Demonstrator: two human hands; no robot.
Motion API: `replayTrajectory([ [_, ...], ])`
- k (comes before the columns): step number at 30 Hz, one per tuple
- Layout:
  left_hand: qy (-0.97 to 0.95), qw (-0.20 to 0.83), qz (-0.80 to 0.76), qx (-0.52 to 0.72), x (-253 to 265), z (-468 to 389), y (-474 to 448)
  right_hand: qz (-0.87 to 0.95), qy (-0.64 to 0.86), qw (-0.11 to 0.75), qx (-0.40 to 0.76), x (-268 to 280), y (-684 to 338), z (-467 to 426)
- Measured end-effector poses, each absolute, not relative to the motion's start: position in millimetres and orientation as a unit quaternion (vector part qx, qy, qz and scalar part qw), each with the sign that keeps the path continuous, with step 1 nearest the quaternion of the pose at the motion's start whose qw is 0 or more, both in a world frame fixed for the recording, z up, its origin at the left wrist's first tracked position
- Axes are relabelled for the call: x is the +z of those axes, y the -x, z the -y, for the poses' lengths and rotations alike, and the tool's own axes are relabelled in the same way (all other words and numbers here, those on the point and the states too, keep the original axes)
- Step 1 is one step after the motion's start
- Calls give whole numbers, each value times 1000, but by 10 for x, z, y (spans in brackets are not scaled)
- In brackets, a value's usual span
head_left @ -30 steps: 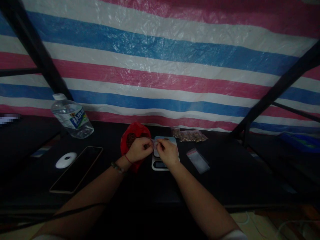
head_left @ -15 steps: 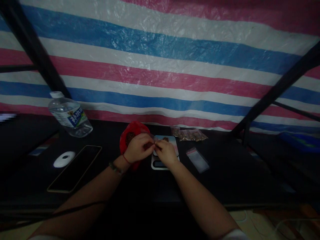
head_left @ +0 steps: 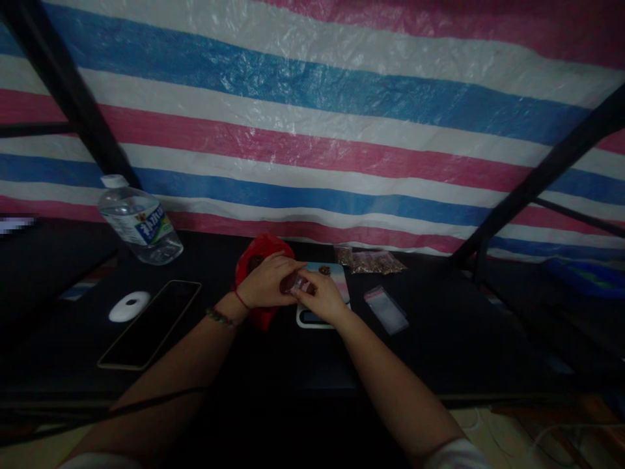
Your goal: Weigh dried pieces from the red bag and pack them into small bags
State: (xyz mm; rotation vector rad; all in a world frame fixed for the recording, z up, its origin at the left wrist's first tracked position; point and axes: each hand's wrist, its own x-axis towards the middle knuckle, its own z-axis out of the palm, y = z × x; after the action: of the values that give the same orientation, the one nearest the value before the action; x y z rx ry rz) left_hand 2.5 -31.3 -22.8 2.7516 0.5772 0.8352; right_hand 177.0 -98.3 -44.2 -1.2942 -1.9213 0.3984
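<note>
My left hand (head_left: 271,280) and my right hand (head_left: 322,296) meet over a small digital scale (head_left: 316,320), both closed on a small clear plastic bag (head_left: 295,284). The fingers cover much of the bag, so I cannot tell what is in it. On the scale's plate, behind my right fingers, lies a little heap of brown bits (head_left: 325,270). Beneath and behind my left hand is a red plastic bag (head_left: 266,246) with brown contents, partly hidden.
Several filled clear packets (head_left: 374,262) lie behind the scale to the right. A flat zip bag (head_left: 387,310) is nearer. At the left are a phone (head_left: 151,326), a white round object (head_left: 129,307) and a water bottle (head_left: 141,223). Black bars frame the striped sheet (head_left: 312,156).
My hands have shifted their grip, and more of the clear bag shows between them. The brown heap on the scale is less covered. The view has shifted slightly.
</note>
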Motion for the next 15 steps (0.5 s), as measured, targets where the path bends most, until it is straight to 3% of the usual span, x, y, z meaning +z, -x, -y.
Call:
replayTrajectory([
  [10, -903, 139, -250, 322, -291, 313, -74, 721, 530, 447, 5, -70, -2329, 756],
  [15, -894, 166, -277, 311, -351, 301, -130, 725, 573, 380, 39, -375, -2575, 693],
])
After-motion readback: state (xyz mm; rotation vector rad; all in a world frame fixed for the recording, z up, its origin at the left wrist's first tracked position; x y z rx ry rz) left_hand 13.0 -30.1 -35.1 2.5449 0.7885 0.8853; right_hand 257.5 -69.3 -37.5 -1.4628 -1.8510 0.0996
